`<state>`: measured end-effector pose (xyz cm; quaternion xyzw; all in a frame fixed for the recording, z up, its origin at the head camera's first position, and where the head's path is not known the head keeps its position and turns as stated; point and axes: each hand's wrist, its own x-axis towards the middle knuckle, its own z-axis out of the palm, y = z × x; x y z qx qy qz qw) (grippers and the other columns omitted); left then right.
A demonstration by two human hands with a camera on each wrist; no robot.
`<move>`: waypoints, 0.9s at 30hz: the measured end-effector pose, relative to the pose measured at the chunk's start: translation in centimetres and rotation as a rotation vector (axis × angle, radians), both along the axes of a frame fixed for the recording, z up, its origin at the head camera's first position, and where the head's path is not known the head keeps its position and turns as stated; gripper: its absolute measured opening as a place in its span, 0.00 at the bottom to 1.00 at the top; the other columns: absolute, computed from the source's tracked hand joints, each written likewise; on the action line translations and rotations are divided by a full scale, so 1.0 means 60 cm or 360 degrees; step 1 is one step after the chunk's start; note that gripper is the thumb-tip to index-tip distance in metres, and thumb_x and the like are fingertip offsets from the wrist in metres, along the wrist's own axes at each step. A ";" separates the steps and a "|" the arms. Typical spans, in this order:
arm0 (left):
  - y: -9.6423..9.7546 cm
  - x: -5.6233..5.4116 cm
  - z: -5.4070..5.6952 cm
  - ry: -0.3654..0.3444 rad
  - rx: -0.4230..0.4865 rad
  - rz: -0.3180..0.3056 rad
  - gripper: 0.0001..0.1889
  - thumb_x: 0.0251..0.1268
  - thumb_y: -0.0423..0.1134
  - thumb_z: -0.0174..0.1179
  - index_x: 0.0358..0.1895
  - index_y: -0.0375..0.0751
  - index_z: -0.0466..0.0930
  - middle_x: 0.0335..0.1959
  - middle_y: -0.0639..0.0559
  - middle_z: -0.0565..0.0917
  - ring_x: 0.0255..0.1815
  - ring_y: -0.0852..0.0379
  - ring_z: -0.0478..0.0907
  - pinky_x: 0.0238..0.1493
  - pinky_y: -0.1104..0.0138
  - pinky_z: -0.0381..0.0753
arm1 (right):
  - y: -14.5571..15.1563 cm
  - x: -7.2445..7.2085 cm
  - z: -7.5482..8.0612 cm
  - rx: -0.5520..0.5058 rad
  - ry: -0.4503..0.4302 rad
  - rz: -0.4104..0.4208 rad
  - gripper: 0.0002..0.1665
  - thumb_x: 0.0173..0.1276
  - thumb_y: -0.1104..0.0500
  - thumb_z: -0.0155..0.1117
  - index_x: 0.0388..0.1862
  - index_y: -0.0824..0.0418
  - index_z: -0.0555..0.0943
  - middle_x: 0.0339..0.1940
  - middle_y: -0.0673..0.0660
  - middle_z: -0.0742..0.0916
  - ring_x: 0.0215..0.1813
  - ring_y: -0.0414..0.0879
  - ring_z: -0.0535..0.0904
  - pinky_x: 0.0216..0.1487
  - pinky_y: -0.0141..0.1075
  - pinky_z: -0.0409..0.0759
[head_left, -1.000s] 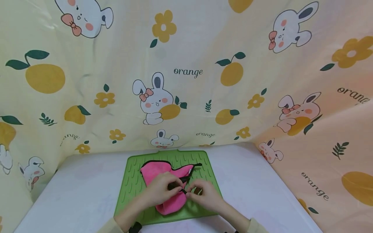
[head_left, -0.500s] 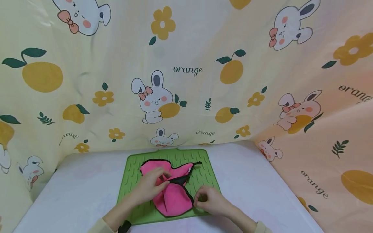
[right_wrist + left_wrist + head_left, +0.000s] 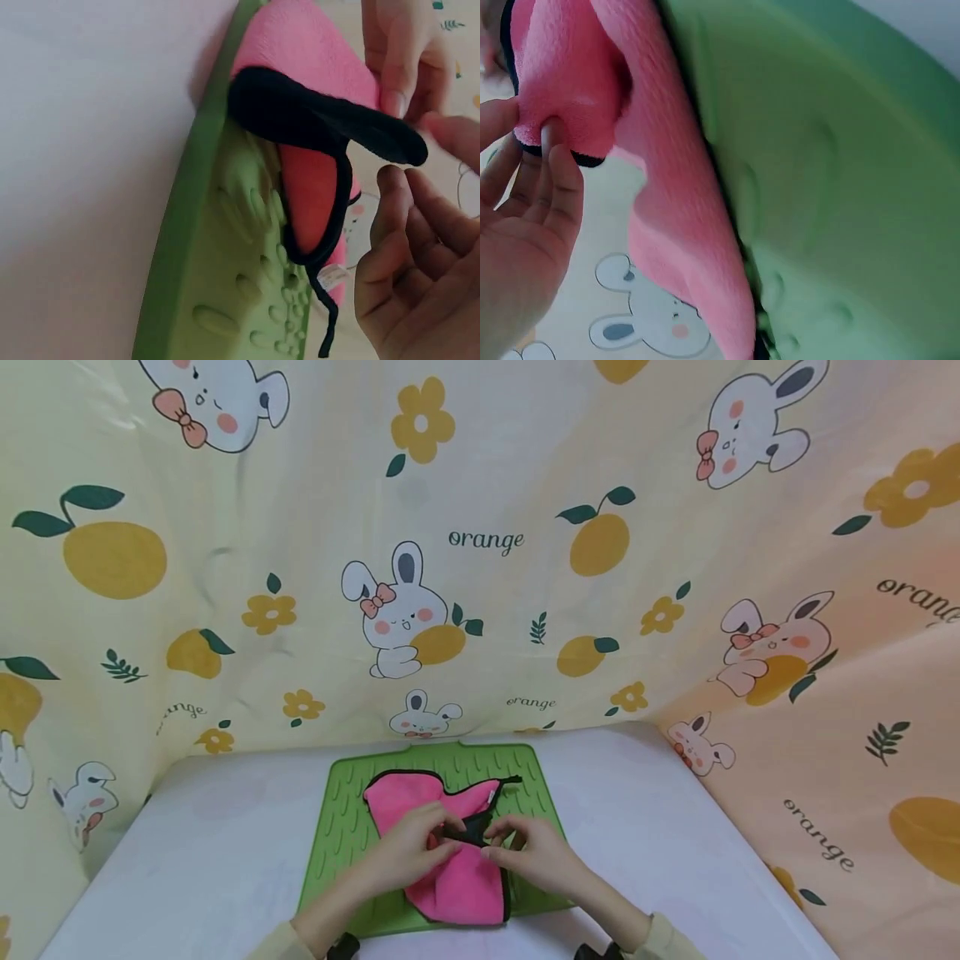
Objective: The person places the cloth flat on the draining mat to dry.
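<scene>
On the white counter point(image 3: 217, 835), the left hand point(image 3: 411, 843) pinches the pink cloth point(image 3: 468, 893), partly folded over on the green mat point(image 3: 337, 818); the right hand's point(image 3: 536, 856) bent fingers meet its black trim point(image 3: 289, 109), grip unclear.

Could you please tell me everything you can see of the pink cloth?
The pink cloth looks soft and fuzzy, with black edging, a thin black cord at its far right corner and a small white tag near it. It lies on the green mat, rumpled and folded rather than flat, with part of it raised. The left hand pinches it; the right hand has its fingertips at the black edging, though whether they grip it is unclear.
</scene>
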<state>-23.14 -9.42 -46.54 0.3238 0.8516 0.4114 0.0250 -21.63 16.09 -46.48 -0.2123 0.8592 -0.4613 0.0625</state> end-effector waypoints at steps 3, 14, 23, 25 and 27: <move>0.009 0.002 0.000 0.0004 0.0035 -0.0042 0.07 0.73 0.36 0.66 0.50 0.45 0.83 0.45 0.57 0.81 0.42 0.63 0.77 0.43 0.68 0.82 | -0.001 -0.005 -0.004 0.0021 0.0033 0.0008 0.09 0.69 0.55 0.74 0.44 0.57 0.87 0.35 0.46 0.87 0.27 0.37 0.76 0.25 0.29 0.75; -0.026 0.003 -0.008 0.0139 -0.0060 0.0117 0.15 0.69 0.30 0.67 0.56 0.41 0.81 0.51 0.51 0.79 0.46 0.54 0.80 0.47 0.64 0.84 | 0.027 -0.028 -0.029 0.0065 0.0099 -0.0205 0.04 0.69 0.59 0.73 0.42 0.55 0.88 0.34 0.46 0.88 0.27 0.38 0.77 0.27 0.31 0.77; -0.111 -0.034 -0.027 0.0316 -0.0324 0.0193 0.13 0.67 0.31 0.69 0.52 0.37 0.81 0.49 0.50 0.80 0.48 0.52 0.81 0.50 0.60 0.85 | 0.052 -0.043 -0.050 0.0115 0.0125 -0.0377 0.04 0.66 0.61 0.74 0.39 0.56 0.88 0.31 0.46 0.87 0.28 0.38 0.78 0.28 0.31 0.76; -0.128 -0.045 -0.028 0.0323 -0.0361 0.0223 0.13 0.66 0.31 0.69 0.51 0.36 0.81 0.48 0.49 0.80 0.48 0.51 0.81 0.51 0.58 0.85 | 0.057 -0.045 -0.052 0.0140 0.0123 -0.0406 0.04 0.66 0.62 0.74 0.39 0.56 0.87 0.31 0.47 0.87 0.29 0.38 0.78 0.29 0.31 0.76; -0.142 -0.055 -0.028 0.0301 -0.0392 0.0270 0.12 0.66 0.32 0.69 0.51 0.37 0.81 0.47 0.50 0.81 0.48 0.51 0.81 0.50 0.57 0.85 | 0.063 -0.045 -0.054 0.0167 0.0126 -0.0426 0.04 0.65 0.63 0.74 0.38 0.57 0.87 0.30 0.47 0.86 0.29 0.39 0.78 0.29 0.31 0.76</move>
